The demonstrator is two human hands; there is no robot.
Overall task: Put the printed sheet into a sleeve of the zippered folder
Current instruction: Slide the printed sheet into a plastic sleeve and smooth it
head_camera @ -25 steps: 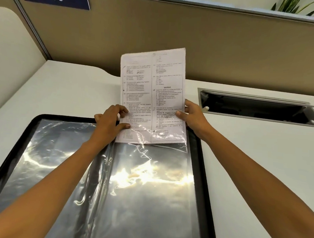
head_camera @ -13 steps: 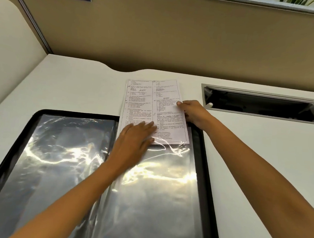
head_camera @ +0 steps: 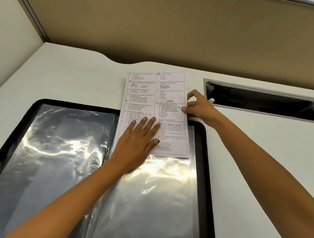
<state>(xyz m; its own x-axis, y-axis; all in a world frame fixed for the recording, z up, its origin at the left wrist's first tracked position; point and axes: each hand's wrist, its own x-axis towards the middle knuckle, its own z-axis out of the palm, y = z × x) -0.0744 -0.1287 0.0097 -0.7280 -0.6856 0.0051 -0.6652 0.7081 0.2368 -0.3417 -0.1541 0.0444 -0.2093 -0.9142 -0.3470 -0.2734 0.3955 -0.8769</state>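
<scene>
The printed sheet (head_camera: pixel 169 94) lies flat, its lower part inside the top of the right-hand clear sleeve (head_camera: pixel 162 192) of the open black zippered folder (head_camera: pixel 207 177). Its upper half sticks out onto the desk beyond the folder's far edge. My left hand (head_camera: pixel 138 141) rests flat, fingers spread, on the sleeve over the sheet's lower left part. My right hand (head_camera: pixel 197 106) pinches the sheet's right edge with thumb and fingers, just beyond the folder's top right corner.
A second glossy sleeve (head_camera: pixel 58 158) fills the folder's left half. A rectangular cable slot (head_camera: pixel 260 103) opens in the white desk (head_camera: pixel 260 162) to the right. A tan partition wall (head_camera: pixel 176 28) stands behind the desk.
The sheet went from held upright to lying flat, and has slid further down into the right sleeve. My left hand left the sheet's left edge and now lies flat on it.
</scene>
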